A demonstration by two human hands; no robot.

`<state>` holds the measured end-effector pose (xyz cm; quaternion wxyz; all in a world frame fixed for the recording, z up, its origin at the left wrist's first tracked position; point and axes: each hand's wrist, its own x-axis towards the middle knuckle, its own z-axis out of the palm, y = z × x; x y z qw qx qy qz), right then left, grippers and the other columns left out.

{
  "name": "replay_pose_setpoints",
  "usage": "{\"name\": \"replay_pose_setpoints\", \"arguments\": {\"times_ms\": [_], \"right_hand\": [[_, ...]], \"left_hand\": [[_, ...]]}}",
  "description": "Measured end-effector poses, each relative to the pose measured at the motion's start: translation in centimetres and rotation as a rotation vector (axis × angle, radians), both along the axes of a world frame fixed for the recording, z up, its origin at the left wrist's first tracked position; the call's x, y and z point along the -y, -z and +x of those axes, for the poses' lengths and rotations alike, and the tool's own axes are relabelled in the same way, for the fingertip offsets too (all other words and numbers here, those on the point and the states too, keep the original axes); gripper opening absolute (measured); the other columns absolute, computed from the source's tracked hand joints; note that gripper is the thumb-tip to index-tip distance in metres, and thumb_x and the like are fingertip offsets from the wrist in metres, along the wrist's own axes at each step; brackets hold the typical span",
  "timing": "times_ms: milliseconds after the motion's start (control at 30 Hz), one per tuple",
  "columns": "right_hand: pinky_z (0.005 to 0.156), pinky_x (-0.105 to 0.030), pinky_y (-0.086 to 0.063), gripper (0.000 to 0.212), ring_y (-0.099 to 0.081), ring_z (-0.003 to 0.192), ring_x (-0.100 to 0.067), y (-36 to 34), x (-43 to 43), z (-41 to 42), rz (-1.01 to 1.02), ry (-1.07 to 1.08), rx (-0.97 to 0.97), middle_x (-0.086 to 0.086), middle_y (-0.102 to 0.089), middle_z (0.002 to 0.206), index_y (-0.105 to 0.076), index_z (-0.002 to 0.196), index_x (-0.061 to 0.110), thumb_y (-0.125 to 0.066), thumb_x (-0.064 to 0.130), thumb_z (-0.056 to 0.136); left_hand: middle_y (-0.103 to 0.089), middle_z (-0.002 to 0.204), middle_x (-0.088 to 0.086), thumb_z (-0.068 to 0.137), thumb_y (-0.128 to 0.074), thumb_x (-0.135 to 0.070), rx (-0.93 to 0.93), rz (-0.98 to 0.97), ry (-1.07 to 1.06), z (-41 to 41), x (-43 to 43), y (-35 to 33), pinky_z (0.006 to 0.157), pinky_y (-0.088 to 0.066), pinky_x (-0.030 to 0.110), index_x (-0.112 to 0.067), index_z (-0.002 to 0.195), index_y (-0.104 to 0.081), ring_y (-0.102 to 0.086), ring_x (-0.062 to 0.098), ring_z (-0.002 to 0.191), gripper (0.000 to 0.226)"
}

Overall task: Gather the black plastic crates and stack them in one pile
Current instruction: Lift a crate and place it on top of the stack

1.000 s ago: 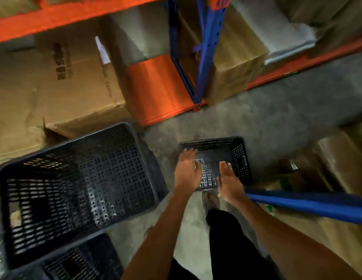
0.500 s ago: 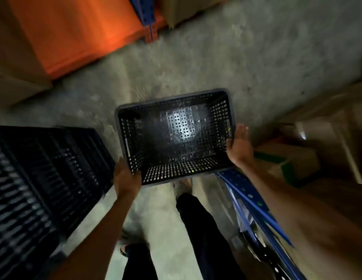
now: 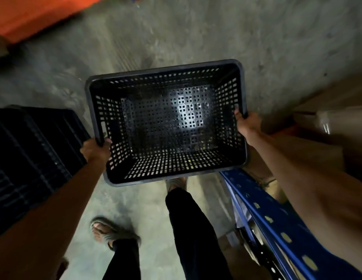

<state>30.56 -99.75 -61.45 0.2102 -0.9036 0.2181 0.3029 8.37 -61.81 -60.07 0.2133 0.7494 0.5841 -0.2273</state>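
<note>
A black perforated plastic crate [image 3: 168, 126] hangs above the concrete floor, mouth up and empty. My left hand [image 3: 95, 149] grips its left rim, thumb inside the wall. My right hand [image 3: 246, 123] grips the right rim the same way. To the left stands a pile of more black crates [image 3: 32, 158], its near corner close to my left hand but apart from the held crate.
A blue perforated rack post [image 3: 277, 217] slants along the lower right under my right arm. Cardboard boxes [image 3: 327, 122] crowd the right side. An orange shelf panel [image 3: 34, 15] lies at the top left. My legs and sandalled feet stand on the grey concrete floor [image 3: 196, 33].
A second ago both hands reached into the crate on the floor. Since then they have taken its side rims and lifted it, and it now hangs nearer to me and to the crate pile.
</note>
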Motion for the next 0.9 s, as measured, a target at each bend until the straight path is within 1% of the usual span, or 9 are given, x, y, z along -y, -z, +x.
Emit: {"name": "replay_pose_setpoints", "arguments": {"times_ms": [100, 200, 267, 367, 433, 600, 700, 800, 900], "right_hand": [[0.078, -0.045, -0.052, 0.050, -0.066, 0.098, -0.038, -5.5, -0.5, 1.0, -0.031, -0.062, 0.027, -0.023, -0.070, 0.102, -0.067, 0.093, 0.006, -0.048, 0.052, 0.093], [0.086, -0.044, -0.050, 0.053, -0.061, 0.108, -0.041, -13.3, -1.3, 2.7, -0.098, -0.123, 0.060, -0.024, -0.067, 0.113, -0.065, 0.113, 0.002, -0.046, 0.048, 0.095], [0.088, -0.044, -0.050, 0.051, -0.060, 0.109, -0.042, -19.1, -1.8, 3.9, -0.130, -0.140, 0.087, -0.025, -0.066, 0.115, -0.063, 0.114, 0.001, -0.046, 0.045, 0.096], [0.073, -0.039, -0.049, 0.048, -0.063, 0.101, -0.039, -28.2, -1.9, 5.4, -0.189, -0.128, 0.116, -0.023, -0.066, 0.108, -0.062, 0.113, 0.003, -0.046, 0.044, 0.096], [0.062, -0.033, -0.044, 0.046, -0.063, 0.091, -0.037, -34.4, -2.0, 6.2, -0.198, -0.106, 0.154, -0.020, -0.065, 0.099, -0.063, 0.111, 0.003, -0.046, 0.043, 0.096], [0.079, -0.042, -0.050, 0.044, -0.062, 0.107, -0.042, -49.5, -3.2, 6.5, -0.267, -0.146, 0.308, -0.026, -0.065, 0.115, -0.062, 0.113, -0.002, -0.046, 0.036, 0.097], [0.096, -0.046, -0.046, 0.046, -0.053, 0.119, -0.045, -58.6, -4.1, 5.1, -0.313, -0.196, 0.423, -0.029, -0.057, 0.125, -0.057, 0.120, -0.008, -0.045, 0.031, 0.098], [0.090, -0.044, -0.049, 0.038, -0.058, 0.111, -0.045, -67.2, -4.8, 3.8, -0.323, -0.212, 0.579, -0.028, -0.062, 0.116, -0.061, 0.111, -0.004, -0.050, 0.029, 0.095], [0.090, -0.046, -0.050, 0.042, -0.059, 0.111, -0.045, -75.7, -5.5, 1.8, -0.278, -0.223, 0.665, -0.028, -0.060, 0.119, -0.050, 0.126, 0.000, -0.053, 0.025, 0.092]], "left_hand": [[-0.067, 0.119, 0.023, 0.088, -0.065, -0.030, 0.047, -0.049, -0.067, 2.0, -1.1, -4.7, 0.097, -0.051, 0.046, -0.007, 0.123, -0.066, -0.064, 0.038, 0.112, 0.043], [-0.068, 0.119, 0.022, 0.085, -0.069, -0.027, 0.091, -0.098, -0.078, 4.4, -2.7, -11.4, 0.096, -0.053, 0.046, -0.002, 0.121, -0.065, -0.065, 0.035, 0.110, 0.045], [-0.065, 0.123, 0.022, 0.084, -0.069, -0.029, 0.086, -0.112, -0.021, 6.0, -3.4, -16.9, 0.099, -0.050, 0.043, -0.001, 0.123, -0.063, -0.061, 0.035, 0.116, 0.048], [-0.062, 0.127, 0.019, 0.086, -0.066, -0.029, 0.116, -0.130, 0.101, 8.5, -4.4, -25.9, 0.099, -0.047, 0.038, -0.004, 0.127, -0.060, -0.057, 0.035, 0.120, 0.048], [-0.065, 0.117, 0.017, 0.085, -0.066, -0.023, 0.166, -0.136, 0.187, 10.1, -5.5, -32.3, 0.095, -0.048, 0.037, -0.003, 0.122, -0.063, -0.059, 0.034, 0.118, 0.042], [-0.065, 0.112, 0.029, 0.081, -0.066, -0.016, 0.328, 0.006, 0.445, 12.0, -8.2, -48.9, 0.090, -0.050, 0.044, 0.003, 0.112, -0.064, -0.062, 0.042, 0.107, 0.036], [-0.062, 0.116, 0.029, 0.081, -0.063, -0.017, 0.492, 0.062, 0.531, 11.6, -9.4, -58.4, 0.093, -0.048, 0.046, -0.004, 0.123, -0.054, -0.059, 0.045, 0.110, 0.045], [-0.063, 0.120, 0.027, 0.080, -0.051, -0.040, 0.646, 0.126, 0.604, 10.5, -10.4, -67.5, 0.100, -0.046, 0.046, -0.011, 0.134, -0.047, -0.058, 0.045, 0.115, 0.061], [-0.063, 0.122, 0.026, 0.072, -0.060, -0.035, 0.678, 0.219, 0.693, 8.9, -12.0, -75.4, 0.101, -0.045, 0.045, -0.009, 0.131, -0.053, -0.058, 0.042, 0.118, 0.065]]}}
